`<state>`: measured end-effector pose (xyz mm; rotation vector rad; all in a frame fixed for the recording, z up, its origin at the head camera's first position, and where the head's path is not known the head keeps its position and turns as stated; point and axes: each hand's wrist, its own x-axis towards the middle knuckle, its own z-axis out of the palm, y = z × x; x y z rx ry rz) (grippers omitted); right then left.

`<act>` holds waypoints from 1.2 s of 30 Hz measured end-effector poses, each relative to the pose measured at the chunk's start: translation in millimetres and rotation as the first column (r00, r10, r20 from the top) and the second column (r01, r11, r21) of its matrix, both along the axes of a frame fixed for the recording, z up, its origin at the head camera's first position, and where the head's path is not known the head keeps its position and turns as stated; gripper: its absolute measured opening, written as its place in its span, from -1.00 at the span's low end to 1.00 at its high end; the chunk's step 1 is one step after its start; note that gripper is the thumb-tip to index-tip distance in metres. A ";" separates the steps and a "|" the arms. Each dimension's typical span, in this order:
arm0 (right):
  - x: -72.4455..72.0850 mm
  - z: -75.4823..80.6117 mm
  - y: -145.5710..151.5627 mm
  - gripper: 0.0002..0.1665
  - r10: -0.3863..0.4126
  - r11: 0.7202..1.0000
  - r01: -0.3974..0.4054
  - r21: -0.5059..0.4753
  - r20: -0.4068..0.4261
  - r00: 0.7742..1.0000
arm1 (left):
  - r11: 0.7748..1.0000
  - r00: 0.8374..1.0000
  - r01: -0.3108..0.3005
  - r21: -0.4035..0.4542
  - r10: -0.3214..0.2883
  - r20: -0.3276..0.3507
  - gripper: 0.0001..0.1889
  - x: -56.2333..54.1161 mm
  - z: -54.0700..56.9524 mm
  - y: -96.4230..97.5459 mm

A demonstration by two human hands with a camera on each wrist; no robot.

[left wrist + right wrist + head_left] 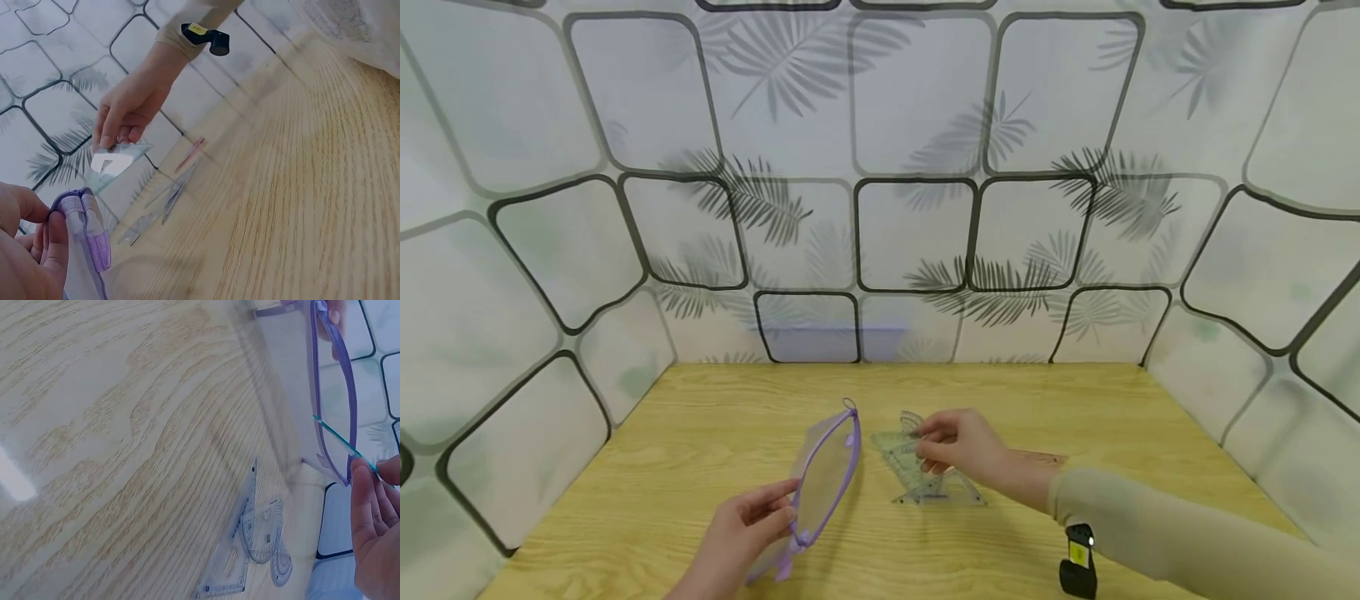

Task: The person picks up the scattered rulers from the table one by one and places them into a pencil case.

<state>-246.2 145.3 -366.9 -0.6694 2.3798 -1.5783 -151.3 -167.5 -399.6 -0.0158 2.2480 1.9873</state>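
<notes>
My left hand (741, 529) pinches the edge of a translucent zip pouch (852, 454) with purple trim, held tilted up with its mouth spread open. My right hand (962, 446) pinches a clear greenish set square (103, 172) between thumb and fingers, above the table. The right wrist view shows that set square edge-on as a thin green line (340, 440), its far end overlapping the pouch's mouth. Below lie a clear set square (232, 565) and a clear protractor (261, 534), overlapping each other, with a small rounded clear template (281, 565) beside them.
A thin reddish strip (190, 154) lies on the wood-grain table (715, 433), partly hidden behind my right wrist in the head view. Patterned curtain-like walls (917, 233) enclose the table at the back and sides. A small black device (1078, 558) is strapped at my right sleeve.
</notes>
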 end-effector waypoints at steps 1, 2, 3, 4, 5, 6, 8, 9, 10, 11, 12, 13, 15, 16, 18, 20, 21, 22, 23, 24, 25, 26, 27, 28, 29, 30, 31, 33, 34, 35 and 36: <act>0.5 0.5 -1.2 -0.58 0.002 1.000 -0.002 -0.007 0.005 1.000 | 1.000 1.000 0.003 0.004 -0.003 0.002 -0.46 0.0 -0.3 0.7; 0.9 1.0 -2.4 -0.59 0.003 1.000 -0.003 -0.009 0.004 1.000 | 1.000 1.000 0.001 0.009 -0.001 0.011 -0.46 -0.4 -0.2 1.4; 1.3 1.6 -3.3 -0.59 0.004 1.000 -0.004 -0.012 0.003 1.000 | 1.000 1.000 0.000 0.011 0.000 0.016 -0.46 -0.5 -0.2 2.0; 1.4 2.0 -4.0 -0.58 0.005 1.000 -0.005 -0.014 0.002 1.000 | 1.000 1.000 -0.002 0.013 0.002 0.018 -0.46 -0.6 0.0 2.6; 1.6 2.8 -4.7 -0.58 0.004 1.000 -0.004 -0.014 0.000 1.000 | 1.000 1.000 -0.002 0.014 0.002 0.018 -0.46 -0.6 0.2 3.1; 1.5 3.2 -5.3 -0.58 0.001 1.000 -0.001 -0.015 0.002 1.000 | 1.000 1.000 0.000 0.014 0.000 0.017 -0.46 -0.4 0.5 3.4; 1.1 4.0 -7.1 -0.58 -0.003 1.000 0.003 -0.016 0.005 1.000 | 1.000 1.000 0.008 0.014 -0.008 0.012 -0.46 0.0 1.0 3.7; 0.9 4.4 -8.4 -0.58 -0.003 1.000 0.003 -0.017 0.012 1.000 | 1.000 1.000 0.013 0.015 -0.013 0.006 -0.46 0.5 1.1 3.9; 0.5 4.3 -9.9 -0.57 -0.003 1.000 0.003 -0.017 0.019 1.000 | 1.000 1.000 0.018 0.016 -0.018 0.004 -0.46 0.9 1.3 3.9; 0.2 4.5 -11.3 -0.57 0.000 1.000 0.000 -0.016 0.026 1.000 | 1.000 1.000 0.024 0.018 -0.024 0.003 -0.46 1.3 1.4 4.0; -0.2 4.4 -12.9 -0.57 0.003 1.000 -0.002 -0.015 0.034 0.999 | 0.999 1.000 0.028 0.020 -0.028 0.000 -0.46 1.6 1.6 4.1; -0.7 4.3 -14.5 -0.56 0.007 1.000 -0.007 -0.014 0.042 0.999 | 0.999 1.000 0.031 0.021 -0.031 -0.001 -0.46 1.8 1.6 4.2; -1.7 4.2 -17.6 -0.56 0.018 1.000 -0.017 -0.015 0.056 0.998 | 0.999 1.000 0.030 0.022 -0.030 -0.002 -0.46 1.8 1.6 4.6; -2.5 4.0 -19.1 -0.56 0.023 1.000 -0.021 -0.017 0.062 0.998 | 0.999 1.000 0.027 0.022 -0.027 -0.002 -0.46 1.6 1.4 4.8; -3.9 4.8 -22.2 -0.57 0.029 0.999 -0.027 -0.025 0.072 0.997 | 1.000 1.000 0.018 0.026 -0.018 -0.004 -0.46 1.0 0.9 5.3; -5.9 5.3 -25.4 -0.58 0.029 0.999 -0.027 -0.032 0.079 0.996 | 1.000 1.000 0.006 0.029 -0.006 -0.006 -0.46 0.3 0.4 5.8; -7.2 5.4 -26.9 -0.58 0.028 0.999 -0.025 -0.037 0.085 0.996 | 1.000 1.000 0.001 0.031 -0.001 -0.007 -0.45 -0.1 0.2 6.1; -8.4 5.3 -28.4 -0.59 0.026 0.999 -0.023 -0.040 0.090 0.996 | 0.999 1.000 -0.005 0.033 0.005 -0.008 -0.45 -0.4 -0.1 6.3; -9.5 5.5 -29.9 -0.60 0.023 0.999 -0.019 -0.042 0.098 0.995 | 0.999 1.000 -0.010 0.033 0.010 -0.008 -0.45 -0.7 -0.3 6.5; -10.4 5.5 -31.4 -0.60 0.018 0.999 -0.013 -0.045 0.109 0.994 | 0.999 1.000 -0.014 0.033 0.015 -0.005 -0.46 -1.0 -0.6 6.6; -11.3 5.4 -32.9 -0.61 0.013 0.999 -0.007 -0.049 0.123 0.992 | 0.999 1.000 -0.017 0.032 0.017 -0.002 -0.46 -1.4 -1.0 6.8; -12.0 5.4 -34.4 -0.61 0.009 0.999 -0.002 -0.053 0.136 0.991 | 0.999 1.000 -0.022 0.029 0.022 0.001 -0.46 -1.6 -1.3 6.9; -12.5 5.5 -35.8 -0.61 0.005 0.998 0.004 -0.055 0.148 0.989 | 0.999 1.000 -0.026 0.027 0.025 0.004 -0.46 -1.7 -1.5 7.0; -12.8 5.6 -37.2 -0.61 0.002 0.998 0.007 -0.056 0.159 0.987 | 0.999 1.000 -0.029 0.025 0.028 0.007 -0.47 -2.0 -1.9 7.1; -13.2 5.7 -38.5 -0.60 0.000 0.998 0.009 -0.056 0.168 0.986 | 0.999 0.999 -0.031 0.022 0.030 0.012 -0.47 -2.1 -1.8 7.3; -13.7 5.7 -39.7 -0.59 0.002 0.998 0.008 -0.057 0.169 0.986 | 0.999 0.999 -0.035 0.020 0.034 0.017 -0.47 -2.3 -1.6 7.5; -14.4 5.6 -41.1 -0.59 0.004 0.998 0.006 -0.057 0.169 0.986 | 0.999 0.999 -0.036 0.018 0.036 0.021 -0.47 -2.4 -1.1 7.8; -16.1 5.2 -43.7 -0.58 0.009 0.998 0.001 -0.060 0.172 0.985 | 0.999 0.999 -0.038 0.016 0.038 0.026 -0.47 -2.4 0.3 8.5; -16.9 5.0 -45.2 -0.57 0.014 0.998 -0.003 -0.062 0.171 0.985 | 0.999 0.999 -0.039 0.016 0.038 0.028 -0.47 -2.7 1.0 9.0; -17.8 4.6 -46.8 -0.56 0.018 0.998 -0.007 -0.066 0.170 0.985 | 0.999 0.999 -0.040 0.016 0.039 0.030 -0.47 -2.8 1.9 9.5; -18.7 4.3 -48.4 -0.57 0.020 0.998 -0.008 -0.070 0.171 0.985 | 0.999 0.999 -0.039 0.018 0.038 0.028 -0.47 -3.0 2.1 10.0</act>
